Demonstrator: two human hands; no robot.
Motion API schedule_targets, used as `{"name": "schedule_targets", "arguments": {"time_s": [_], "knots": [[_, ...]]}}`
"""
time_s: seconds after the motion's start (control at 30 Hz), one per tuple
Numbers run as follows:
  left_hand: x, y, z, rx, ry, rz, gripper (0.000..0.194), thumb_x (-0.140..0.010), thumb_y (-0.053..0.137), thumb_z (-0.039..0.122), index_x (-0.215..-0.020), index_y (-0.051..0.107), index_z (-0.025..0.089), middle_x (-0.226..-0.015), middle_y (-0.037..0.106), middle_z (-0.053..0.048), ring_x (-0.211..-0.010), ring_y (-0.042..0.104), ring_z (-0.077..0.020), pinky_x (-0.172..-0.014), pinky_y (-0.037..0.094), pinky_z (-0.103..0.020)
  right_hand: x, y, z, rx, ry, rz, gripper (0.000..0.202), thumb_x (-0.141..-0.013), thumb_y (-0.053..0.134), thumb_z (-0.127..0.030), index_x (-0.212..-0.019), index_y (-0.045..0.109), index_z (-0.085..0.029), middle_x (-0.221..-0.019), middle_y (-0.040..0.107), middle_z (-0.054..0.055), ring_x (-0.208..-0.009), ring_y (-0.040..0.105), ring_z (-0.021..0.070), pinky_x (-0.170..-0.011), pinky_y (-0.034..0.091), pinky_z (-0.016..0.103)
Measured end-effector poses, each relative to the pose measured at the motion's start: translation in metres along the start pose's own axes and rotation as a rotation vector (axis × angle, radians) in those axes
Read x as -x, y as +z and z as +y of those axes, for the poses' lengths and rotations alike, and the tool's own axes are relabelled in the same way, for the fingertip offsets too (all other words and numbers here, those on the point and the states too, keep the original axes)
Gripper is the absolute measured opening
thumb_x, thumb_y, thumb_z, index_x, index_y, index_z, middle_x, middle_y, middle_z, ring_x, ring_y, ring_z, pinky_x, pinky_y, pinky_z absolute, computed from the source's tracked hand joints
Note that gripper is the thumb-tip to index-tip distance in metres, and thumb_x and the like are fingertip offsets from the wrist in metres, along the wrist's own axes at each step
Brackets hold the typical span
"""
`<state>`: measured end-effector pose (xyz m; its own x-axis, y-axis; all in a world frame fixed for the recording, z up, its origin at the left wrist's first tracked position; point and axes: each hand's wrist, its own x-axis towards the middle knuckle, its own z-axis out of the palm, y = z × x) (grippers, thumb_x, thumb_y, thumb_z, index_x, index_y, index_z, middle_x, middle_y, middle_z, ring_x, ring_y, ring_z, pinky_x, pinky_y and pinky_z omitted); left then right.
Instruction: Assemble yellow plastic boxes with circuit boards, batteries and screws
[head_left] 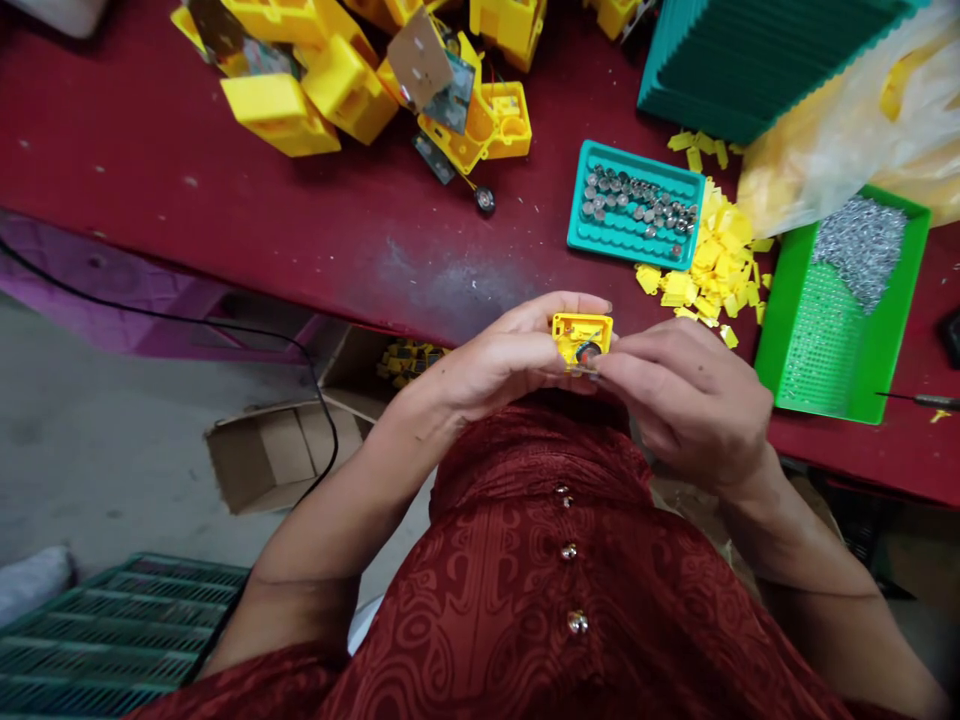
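My left hand [517, 345] is closed around a small yellow plastic casing [583, 328], its open side facing up. Inside the casing lie thin wires and a dark round part [587, 353] with a reddish spot. At the casing's lower right corner, the fingertips of my right hand [686, 395] are pinched together against the round part. Whether they grip it or only press on it is partly hidden by the fingers. Both hands are just off the table's front edge, close to my body.
A teal tray [636, 258] of small round metal pieces lies ahead, beside scattered yellow plastic pieces [724, 255]. To the right are a green bin [825, 350] of screws and a screwdriver [934, 401]. Yellow housings [352, 90] are heaped at the back left; a cardboard box [281, 450] is below.
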<state>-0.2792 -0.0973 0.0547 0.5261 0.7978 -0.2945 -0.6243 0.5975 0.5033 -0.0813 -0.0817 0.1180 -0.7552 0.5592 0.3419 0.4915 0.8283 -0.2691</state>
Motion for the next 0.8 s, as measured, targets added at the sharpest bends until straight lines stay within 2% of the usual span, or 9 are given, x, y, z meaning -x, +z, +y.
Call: {"name": "schedule_targets", "arguments": {"time_s": [0.1, 0.23, 0.37, 0.47, 0.63, 0.73, 0.8], "knots": [[0.0, 0.006, 0.001, -0.007, -0.006, 0.032, 0.042, -0.072, 0.075, 0.017, -0.113, 0.068, 0.02, -0.106, 0.075, -0.005, -0.094, 0.072, -0.0192, -0.085, 0.058, -0.032, 0.0, -0.004, -0.004, 0.031, -0.056, -0.003, 0.014, -0.097, 0.063, -0.012, -0.097, 0.073, -0.021, -0.091, 0.078, 0.001, -0.08, 0.067, 0.0147, -0.073, 0.055, 0.03], [0.001, 0.016, 0.003, -0.11, -0.024, 0.131, 0.037, -0.08, 0.068, 0.008, -0.116, 0.066, 0.018, -0.109, 0.073, -0.004, -0.093, 0.07, -0.0153, -0.083, 0.057, -0.027, -0.001, -0.005, -0.005, 0.039, -0.083, 0.025, 0.01, -0.098, 0.064, -0.012, -0.1, 0.072, -0.019, -0.09, 0.077, 0.0, -0.077, 0.068, 0.0129, -0.07, 0.057, 0.027], [0.0, 0.016, 0.002, -0.153, -0.022, 0.104, 0.035, -0.087, 0.071, 0.014, -0.12, 0.064, 0.019, -0.105, 0.072, -0.004, -0.093, 0.07, -0.0154, -0.086, 0.06, -0.03, -0.004, -0.006, 0.001, 0.006, 0.067, 0.022, 0.013, -0.098, 0.065, -0.011, -0.106, 0.073, -0.018, -0.095, 0.078, 0.002, -0.084, 0.073, 0.0126, -0.077, 0.06, 0.025], [-0.002, 0.011, 0.001, -0.096, -0.019, 0.082, 0.032, -0.086, 0.07, 0.018, -0.118, 0.066, 0.018, -0.104, 0.073, -0.004, -0.094, 0.072, -0.017, -0.085, 0.062, -0.032, -0.008, -0.008, 0.007, -0.044, 0.138, -0.047, 0.016, -0.1, 0.063, -0.015, -0.108, 0.075, -0.022, -0.096, 0.078, 0.0, -0.085, 0.074, 0.0126, -0.08, 0.06, 0.026], [0.0, 0.01, 0.0, -0.072, 0.016, 0.045, 0.05, -0.072, 0.073, 0.013, -0.121, 0.067, 0.017, -0.113, 0.075, -0.005, -0.109, 0.074, -0.0239, -0.095, 0.062, -0.037, -0.013, -0.014, 0.012, -0.042, 0.129, -0.129, 0.016, -0.102, 0.062, -0.019, -0.105, 0.076, -0.025, -0.097, 0.078, 0.0, -0.084, 0.073, 0.0136, -0.077, 0.058, 0.028], [0.002, 0.012, -0.004, -0.173, 0.08, 0.036, 0.054, -0.074, 0.078, 0.014, -0.126, 0.065, 0.017, -0.117, 0.076, -0.007, -0.112, 0.075, -0.0245, -0.1, 0.061, -0.039, -0.014, -0.015, 0.011, -0.008, 0.122, -0.176, 0.016, -0.102, 0.061, -0.021, -0.099, 0.076, -0.026, -0.092, 0.075, -0.001, -0.082, 0.071, 0.0132, -0.074, 0.056, 0.027], [0.002, 0.012, -0.006, -0.224, 0.105, 0.041, 0.052, -0.08, 0.081, 0.018, -0.129, 0.064, 0.017, -0.12, 0.076, -0.008, -0.11, 0.075, -0.0234, -0.099, 0.062, -0.037, -0.014, -0.014, 0.01, 0.053, 0.106, -0.156, 0.018, -0.102, 0.06, -0.021, -0.093, 0.076, -0.024, -0.09, 0.072, 0.002, -0.081, 0.068, 0.0144, -0.07, 0.054, 0.028]]}}
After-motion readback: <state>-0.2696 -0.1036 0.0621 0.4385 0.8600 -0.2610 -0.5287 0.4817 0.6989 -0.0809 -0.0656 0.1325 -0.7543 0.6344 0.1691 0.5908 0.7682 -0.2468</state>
